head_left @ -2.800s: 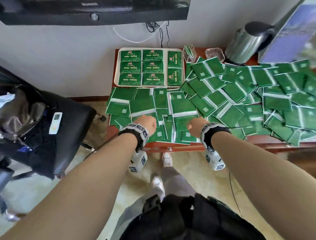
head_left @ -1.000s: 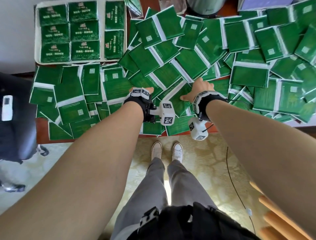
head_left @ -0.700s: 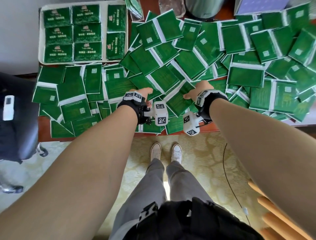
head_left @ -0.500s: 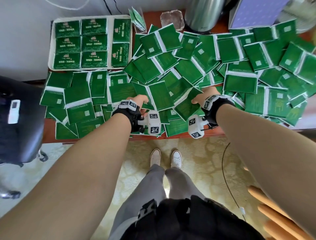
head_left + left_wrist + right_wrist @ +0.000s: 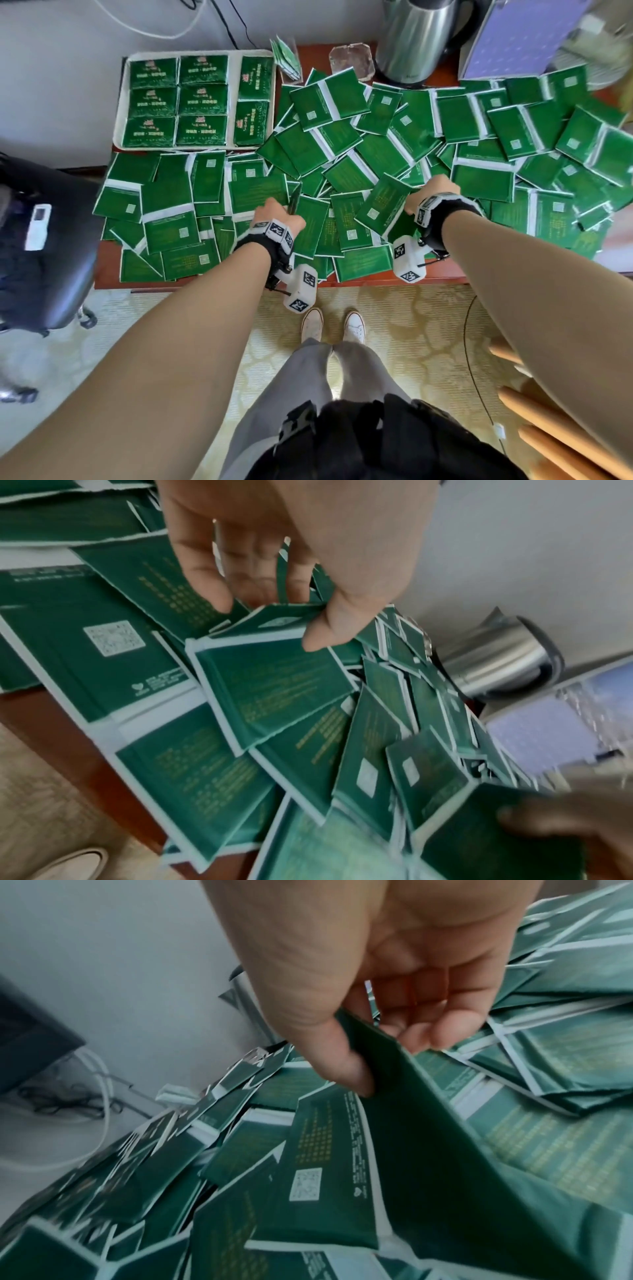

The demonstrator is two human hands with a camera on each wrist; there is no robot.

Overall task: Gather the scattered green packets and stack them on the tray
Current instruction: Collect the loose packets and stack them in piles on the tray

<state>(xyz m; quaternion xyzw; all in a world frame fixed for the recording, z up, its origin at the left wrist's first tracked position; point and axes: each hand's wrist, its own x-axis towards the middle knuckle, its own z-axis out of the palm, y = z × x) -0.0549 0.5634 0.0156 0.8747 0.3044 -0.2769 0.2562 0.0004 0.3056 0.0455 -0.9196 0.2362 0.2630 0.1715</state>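
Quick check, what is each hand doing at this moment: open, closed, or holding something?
Left hand: closed, pinching a green packet by its edge.
Right hand: closed, thumb and fingers gripping a lifted green packet.

Tray [image 5: 118,113] at the table's [image 5: 106,263] far left corner with packets laid in rows inside, loose packets [image 5: 376,150] overlapping across the table to its right and front, kettle [image 5: 416,37] behind the pile, chair [image 5: 51,240] left of the table
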